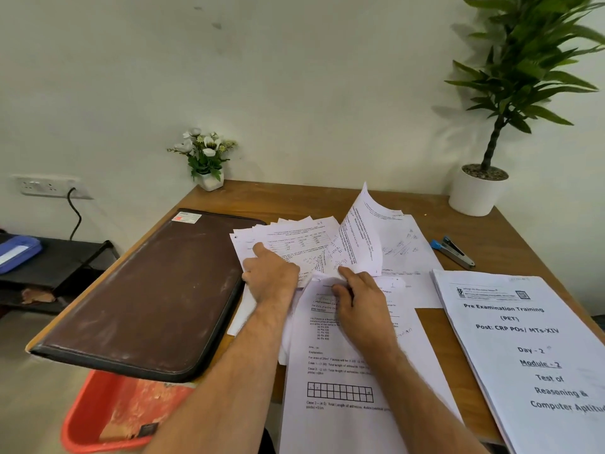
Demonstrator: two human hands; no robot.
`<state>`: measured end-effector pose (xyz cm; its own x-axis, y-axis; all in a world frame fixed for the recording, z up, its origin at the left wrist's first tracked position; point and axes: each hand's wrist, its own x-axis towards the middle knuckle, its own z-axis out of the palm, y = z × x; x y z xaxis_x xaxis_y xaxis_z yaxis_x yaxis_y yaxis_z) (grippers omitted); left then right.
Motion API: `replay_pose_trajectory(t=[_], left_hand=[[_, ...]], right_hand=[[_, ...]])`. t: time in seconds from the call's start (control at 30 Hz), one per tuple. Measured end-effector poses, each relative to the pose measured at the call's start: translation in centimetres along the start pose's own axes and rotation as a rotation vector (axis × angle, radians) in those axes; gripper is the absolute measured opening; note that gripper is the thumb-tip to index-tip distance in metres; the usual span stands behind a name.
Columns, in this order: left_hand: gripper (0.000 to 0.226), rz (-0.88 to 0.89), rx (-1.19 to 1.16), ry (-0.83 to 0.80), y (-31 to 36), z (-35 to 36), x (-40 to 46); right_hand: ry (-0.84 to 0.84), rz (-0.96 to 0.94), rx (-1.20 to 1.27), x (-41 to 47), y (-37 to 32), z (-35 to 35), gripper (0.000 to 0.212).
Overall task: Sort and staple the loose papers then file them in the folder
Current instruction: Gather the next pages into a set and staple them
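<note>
Loose printed papers (pixel 304 244) lie fanned out in the middle of the wooden table (pixel 422 208). My left hand (pixel 271 276) rests on the left side of the fan, its forefinger stretched out on a sheet. My right hand (pixel 360 299) pinches the lower edge of one sheet (pixel 363 231), which curls upward. A closed brown folder (pixel 157 290) lies on the table's left side. At the right lies a thick stack (pixel 523 348) with a "Pre Examination Training" cover. A blue and grey stapler (pixel 453 252) sits behind that stack.
A small white pot of flowers (pixel 208 158) stands at the table's back left corner, and a tall potted plant (pixel 481 188) at the back right. A red bin (pixel 114 411) sits on the floor below the folder. A dark low shelf (pixel 55 270) stands at the left.
</note>
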<state>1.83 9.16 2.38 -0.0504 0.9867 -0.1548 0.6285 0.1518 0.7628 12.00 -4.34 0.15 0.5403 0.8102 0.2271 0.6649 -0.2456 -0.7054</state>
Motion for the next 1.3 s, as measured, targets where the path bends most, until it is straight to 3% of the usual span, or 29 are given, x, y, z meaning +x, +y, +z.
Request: replay_pose_trajectory(t=[0.13,0.33,0.43,0.53,0.63,0.7,0.77,0.8,0.97,1.2,1.3], left_hand=[[0.080,-0.057,-0.117,-0.006,0.2,-0.6,0.3],[0.079,0.020,0.128,0.068,0.1,0.6,-0.5],[0.087,-0.037,0.140,0.055,0.5,0.9,-0.6],[0.088,-0.123,-0.025,0.035,0.9,0.3,-0.4],[0.080,-0.161,-0.337,0.016,1.0,0.0,-0.4],[0.051,-0.023,-0.462,0.051,0.7,-0.1,-0.9],[0.010,0.195,-0.413,0.065,0.3,-0.4,-2.0],[0.004,0.291,-0.376,0.027,0.2,-0.6,-2.7],[0.017,0.595,-0.208,-0.330,-0.9,-0.5,-5.2],[0.022,0.587,0.003,-0.405,-1.2,-1.5,-3.5],[0.028,0.632,0.031,-0.457,-1.3,-1.6,-3.4]], right_hand=[[-0.005,-0.001,-0.004,0.4,0.1,-0.3,0.044],[-0.002,-0.002,0.002,0.2,0.0,-0.1,0.043],[-0.005,-0.009,0.006,0.0,-0.1,0.0,0.043],[-0.017,-0.019,0.000,0.1,0.0,-0.1,0.043],[-0.015,-0.024,-0.006,0.3,0.2,-0.3,0.043],[-0.006,-0.020,0.001,0.3,0.3,-0.3,0.043],[0.007,-0.026,0.021,0.0,0.3,-0.1,0.045],[0.013,-0.036,0.042,-0.2,0.2,-0.1,0.047],[0.099,-0.114,0.123,-1.0,0.1,-0.5,0.072],[0.114,-0.238,-0.033,-1.8,-0.2,-0.4,0.071],[0.074,-0.197,-0.051,-1.6,0.0,-0.3,0.056]])
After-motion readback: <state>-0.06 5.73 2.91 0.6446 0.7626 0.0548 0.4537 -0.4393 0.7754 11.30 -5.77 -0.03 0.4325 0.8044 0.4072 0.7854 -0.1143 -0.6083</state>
